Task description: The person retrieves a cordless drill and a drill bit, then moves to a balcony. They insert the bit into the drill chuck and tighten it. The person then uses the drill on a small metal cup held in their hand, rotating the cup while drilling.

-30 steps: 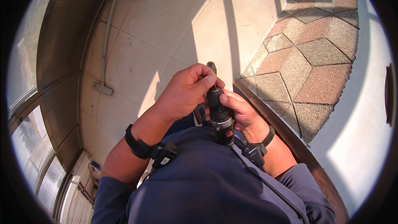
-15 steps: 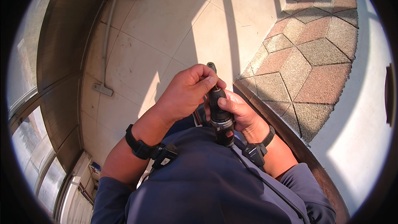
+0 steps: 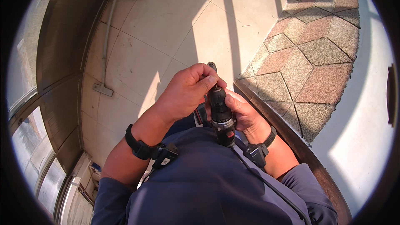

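Observation:
A black cordless drill [image 3: 222,118] with a silver collar and a small red patch points away from me, in front of my torso. My right hand [image 3: 246,114] is wrapped around its right side, the thumb lying against the edge of the black chuck [image 3: 218,100]. At the chuck's mouth my left hand [image 3: 193,84] pinches a thin bit [image 3: 216,86], mostly hidden by thumb and forefinger. Just past those fingertips a rounded grey metal end [image 3: 212,65] sticks out; I cannot tell what it belongs to. The drill's grip is largely covered by my hands.
Pale floor tiles [image 3: 158,25] spread ahead, crossed by shadows. On the left, a grey hose with a flat floor head [image 3: 103,89] lies near a dark-framed glazed panel [image 3: 62,29]. A patterned carpet [image 3: 308,58] covers a brown-edged ledge [image 3: 291,150] on the right.
My right thumb has slid slightly up and to the right, toward the chuck's edge. My left hand keeps its pinch at the chuck's mouth, nearly still.

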Motion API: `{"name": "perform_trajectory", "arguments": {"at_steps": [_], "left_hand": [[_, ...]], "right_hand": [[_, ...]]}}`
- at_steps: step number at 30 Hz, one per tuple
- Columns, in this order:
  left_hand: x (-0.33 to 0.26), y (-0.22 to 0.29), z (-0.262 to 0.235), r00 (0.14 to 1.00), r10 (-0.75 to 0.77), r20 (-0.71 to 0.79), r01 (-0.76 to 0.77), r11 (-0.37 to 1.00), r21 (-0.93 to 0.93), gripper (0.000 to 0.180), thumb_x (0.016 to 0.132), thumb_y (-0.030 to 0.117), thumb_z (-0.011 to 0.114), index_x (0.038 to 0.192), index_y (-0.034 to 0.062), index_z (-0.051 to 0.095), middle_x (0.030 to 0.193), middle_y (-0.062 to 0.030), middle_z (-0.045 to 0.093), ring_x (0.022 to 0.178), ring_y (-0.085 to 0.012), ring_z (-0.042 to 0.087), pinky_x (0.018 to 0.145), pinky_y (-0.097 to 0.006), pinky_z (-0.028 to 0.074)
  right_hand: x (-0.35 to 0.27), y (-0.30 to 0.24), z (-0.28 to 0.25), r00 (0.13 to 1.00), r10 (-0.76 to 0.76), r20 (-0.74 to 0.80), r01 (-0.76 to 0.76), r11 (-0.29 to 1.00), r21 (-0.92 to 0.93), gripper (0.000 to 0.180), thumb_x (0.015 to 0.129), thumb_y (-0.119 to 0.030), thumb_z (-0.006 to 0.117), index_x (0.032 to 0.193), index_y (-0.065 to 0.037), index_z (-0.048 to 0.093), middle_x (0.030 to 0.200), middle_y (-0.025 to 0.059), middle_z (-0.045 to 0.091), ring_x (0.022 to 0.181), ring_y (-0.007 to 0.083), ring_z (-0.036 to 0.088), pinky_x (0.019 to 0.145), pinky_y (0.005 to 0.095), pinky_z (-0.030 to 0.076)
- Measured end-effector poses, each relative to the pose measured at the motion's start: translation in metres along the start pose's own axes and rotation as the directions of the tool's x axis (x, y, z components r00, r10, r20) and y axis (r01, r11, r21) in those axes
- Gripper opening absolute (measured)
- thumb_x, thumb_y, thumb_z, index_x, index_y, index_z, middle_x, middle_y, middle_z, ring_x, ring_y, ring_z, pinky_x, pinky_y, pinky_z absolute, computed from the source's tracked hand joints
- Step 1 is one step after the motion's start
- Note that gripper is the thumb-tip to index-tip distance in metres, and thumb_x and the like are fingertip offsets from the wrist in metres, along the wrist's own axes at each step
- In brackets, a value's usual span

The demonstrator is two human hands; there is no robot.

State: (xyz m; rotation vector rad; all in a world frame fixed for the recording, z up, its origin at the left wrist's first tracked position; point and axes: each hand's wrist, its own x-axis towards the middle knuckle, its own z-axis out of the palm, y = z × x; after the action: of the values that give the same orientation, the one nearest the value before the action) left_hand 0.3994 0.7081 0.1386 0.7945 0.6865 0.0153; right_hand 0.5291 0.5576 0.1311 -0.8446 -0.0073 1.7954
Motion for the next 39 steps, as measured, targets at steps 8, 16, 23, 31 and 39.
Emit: {"name": "perform_trajectory", "arguments": {"at_steps": [8,16,23,31,39], "left_hand": [[-0.0029,-0.0007,-0.0008,1.0,-0.008,0.002,0.008,1.0,0.02,0.013,0.108,0.013,0.051,0.106,0.0031,0.058,0.108,-0.0085,0.069,0.085,-0.012,0.066,0.069,-0.026,0.056],[-0.0036,0.0035,-0.0002,0.998,-0.055,-0.025,0.055,0.998,-0.004,0.012,0.108,0.01,0.049,0.104,0.0027,0.058,0.106,-0.0103,0.07,0.09,-0.0139,0.065,0.079,-0.028,0.054],[-0.0032,0.0022,0.004,1.0,0.001,-0.009,-0.001,1.0,0.002,0.014,0.107,0.012,0.049,0.106,-0.0008,0.056,0.106,-0.012,0.067,0.068,-0.0161,0.066,0.052,-0.028,0.058],[-0.006,0.0022,0.0009,1.0,-0.011,-0.001,0.011,1.0,-0.028,0.014,0.108,0.012,0.049,0.106,-0.0007,0.056,0.106,-0.0122,0.068,0.071,-0.0164,0.067,0.053,-0.028,0.058],[-0.0051,0.0057,-0.0005,1.0,-0.02,-0.001,0.02,1.0,0.018,0.013,0.108,0.013,0.051,0.104,0.0024,0.058,0.107,-0.0079,0.069,0.083,-0.0123,0.064,0.072,-0.026,0.054]], "right_hand": [[0.0001,0.0024,-0.0018,0.996,0.071,-0.056,-0.074,0.996,-0.054,0.061,0.093,-0.05,0.066,0.119,0.004,0.058,0.098,0.0151,0.068,0.088,0.0236,0.068,0.08,0.0345,0.057],[-0.0029,0.0012,-0.0018,0.989,0.135,-0.065,-0.126,0.984,0.13,0.062,0.087,-0.05,0.074,0.116,0.002,0.058,0.096,0.0134,0.067,0.087,0.0216,0.067,0.079,0.0329,0.055],[-0.0003,0.005,-0.0031,0.999,0.039,-0.032,-0.042,0.993,-0.108,0.065,0.092,-0.052,0.067,0.123,0.004,0.057,0.102,0.0169,0.069,0.09,0.0239,0.07,0.08,0.0347,0.058],[-0.0008,0.0031,-0.001,0.991,0.116,-0.062,-0.111,0.991,0.074,0.062,0.089,-0.051,0.072,0.119,0.002,0.056,0.095,0.0141,0.068,0.086,0.022,0.068,0.078,0.0319,0.055],[-0.0011,0.0051,-0.0009,0.999,0.021,-0.034,-0.017,0.994,0.104,0.059,0.093,-0.046,0.068,0.122,0.003,0.056,0.097,0.015,0.069,0.088,0.0235,0.07,0.08,0.0327,0.057]]}}
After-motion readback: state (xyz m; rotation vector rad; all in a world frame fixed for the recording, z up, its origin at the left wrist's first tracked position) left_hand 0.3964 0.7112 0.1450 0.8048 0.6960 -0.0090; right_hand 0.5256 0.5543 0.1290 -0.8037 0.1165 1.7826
